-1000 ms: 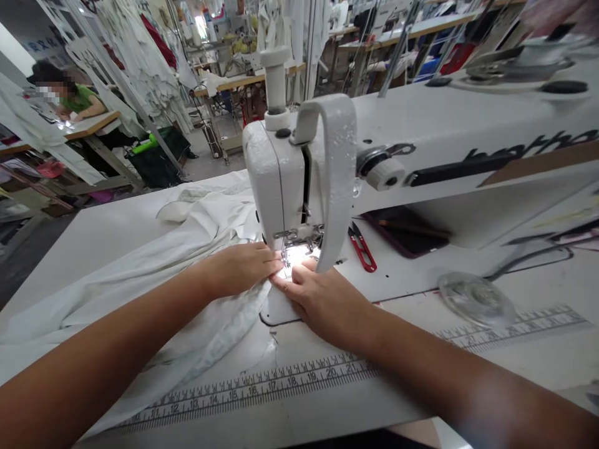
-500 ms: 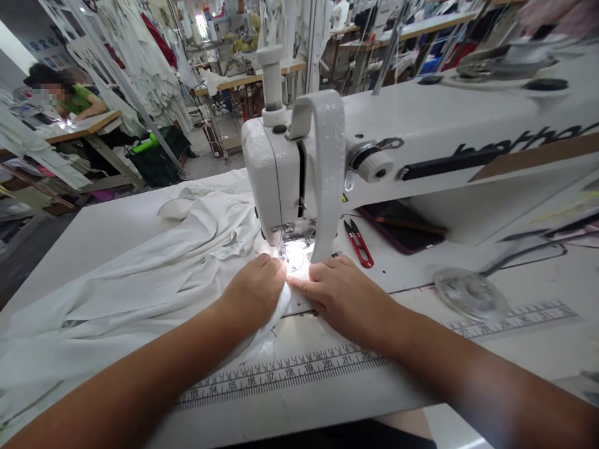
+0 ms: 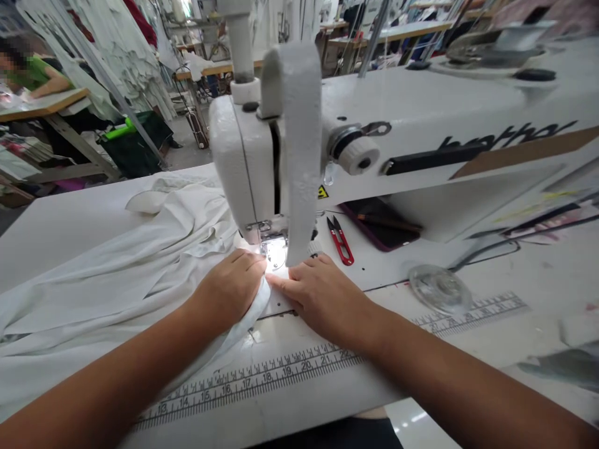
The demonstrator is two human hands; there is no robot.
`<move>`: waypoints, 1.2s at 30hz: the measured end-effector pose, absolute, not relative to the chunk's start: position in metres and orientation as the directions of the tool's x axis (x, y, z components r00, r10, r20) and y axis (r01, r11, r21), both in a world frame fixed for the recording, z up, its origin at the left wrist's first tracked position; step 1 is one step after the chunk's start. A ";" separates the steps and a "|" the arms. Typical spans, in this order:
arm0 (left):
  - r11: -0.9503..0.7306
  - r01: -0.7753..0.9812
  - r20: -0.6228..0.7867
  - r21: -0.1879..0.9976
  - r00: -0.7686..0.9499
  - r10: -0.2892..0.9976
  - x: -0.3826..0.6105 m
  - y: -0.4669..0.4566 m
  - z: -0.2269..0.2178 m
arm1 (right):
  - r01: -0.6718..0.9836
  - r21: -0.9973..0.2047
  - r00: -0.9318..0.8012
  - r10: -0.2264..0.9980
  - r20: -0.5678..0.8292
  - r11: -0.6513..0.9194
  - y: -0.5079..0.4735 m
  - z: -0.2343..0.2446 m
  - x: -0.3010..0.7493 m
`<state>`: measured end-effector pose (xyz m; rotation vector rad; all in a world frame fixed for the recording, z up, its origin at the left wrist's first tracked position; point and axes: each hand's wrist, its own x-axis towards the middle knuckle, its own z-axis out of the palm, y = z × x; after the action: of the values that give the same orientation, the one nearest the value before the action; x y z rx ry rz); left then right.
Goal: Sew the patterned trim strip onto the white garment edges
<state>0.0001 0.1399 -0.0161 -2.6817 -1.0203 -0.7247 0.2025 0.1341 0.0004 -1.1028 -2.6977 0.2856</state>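
White cloth (image 3: 116, 268), loosely folded, spreads over the left of the sewing table up to the needle area of a white sewing machine (image 3: 248, 168). My left hand (image 3: 234, 284) is closed on the cloth's edge, just left of the lit presser foot (image 3: 271, 246). On the metal plate, my right hand (image 3: 322, 293) lies with one digit stretched left, its tip at the cloth edge by my left hand. Its other fingers reach forward beside the machine's white curved guard (image 3: 304, 149). The presser foot is partly covered by my left fingers, and the right fingertips are partly hidden.
Red thread snips (image 3: 340, 242) and a dark phone-like object (image 3: 384, 224) lie right of the needle. A clear plastic disc (image 3: 440, 289) sits near a printed ruler strip (image 3: 281, 374) along the front edge. A person in green (image 3: 42, 78) works at another table.
The view has shifted, so the machine and table appear farther left and closer. Both hands keep about the same place at the needle, and the cloth has barely changed.
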 end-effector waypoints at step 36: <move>0.118 0.667 -0.522 0.736 0.448 0.726 -0.018 -0.008 0.053 | 0.312 -0.944 -0.854 0.468 -0.228 0.110 0.024 0.029 0.195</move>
<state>-0.0178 -0.0083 0.0528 -3.3437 -2.6440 -0.1402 0.1950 0.0239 0.0292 -0.7929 -2.2420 1.8524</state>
